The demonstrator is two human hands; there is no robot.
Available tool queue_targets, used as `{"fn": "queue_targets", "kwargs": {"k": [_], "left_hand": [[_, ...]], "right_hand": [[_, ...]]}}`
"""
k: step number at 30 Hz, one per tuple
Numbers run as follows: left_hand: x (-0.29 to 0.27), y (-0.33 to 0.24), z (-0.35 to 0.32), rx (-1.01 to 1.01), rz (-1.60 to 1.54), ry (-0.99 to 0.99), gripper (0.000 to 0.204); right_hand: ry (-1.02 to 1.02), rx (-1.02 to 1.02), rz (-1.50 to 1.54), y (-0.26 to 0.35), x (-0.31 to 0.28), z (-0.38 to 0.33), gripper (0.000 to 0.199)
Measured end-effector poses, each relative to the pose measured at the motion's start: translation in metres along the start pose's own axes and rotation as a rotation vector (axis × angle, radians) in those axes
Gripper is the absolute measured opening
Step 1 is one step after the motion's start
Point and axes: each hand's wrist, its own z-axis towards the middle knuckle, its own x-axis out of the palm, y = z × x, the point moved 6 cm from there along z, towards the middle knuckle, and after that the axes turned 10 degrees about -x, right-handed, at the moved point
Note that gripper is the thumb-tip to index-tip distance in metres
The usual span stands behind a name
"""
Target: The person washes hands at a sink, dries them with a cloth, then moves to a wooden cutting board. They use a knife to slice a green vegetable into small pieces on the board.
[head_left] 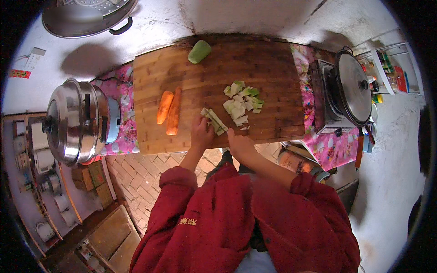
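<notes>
My left hand (201,133) presses on pale green vegetable strips (210,116) near the front of a large wooden cutting board (264,52). Close on its right, my right hand (241,144) is closed around a knife, whose blade is seen nearly edge-on along the strips and is hard to make out. A heap of chopped pale green pieces (240,104) lies to the right of the strips. Two peeled carrots (172,113) rest side by side left of my hands. At the back of the board is a larger green vegetable piece (199,52), cut at one end.
A steel lidded pot (75,120) stands left of the board on a pink floral cloth (122,91). On the right, a lidded wok (353,86) sits on a stove (325,100). A shelf (393,68) holds jars. A steel lid (86,20) hangs at upper left.
</notes>
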Motion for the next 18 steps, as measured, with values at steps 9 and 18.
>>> {"fn": "queue_targets", "kwargs": {"k": [9, 18], "left_hand": [[0.006, 0.014, 0.010, 0.090, 0.036, 0.096, 0.020], [0.027, 0.012, 0.012, 0.095, 0.162, 0.181, 0.024]], "right_hand": [[0.019, 0.025, 0.023, 0.008, 0.003, 0.008, 0.033], [0.049, 0.071, 0.000, -0.006, 0.007, 0.020, 0.045]]}}
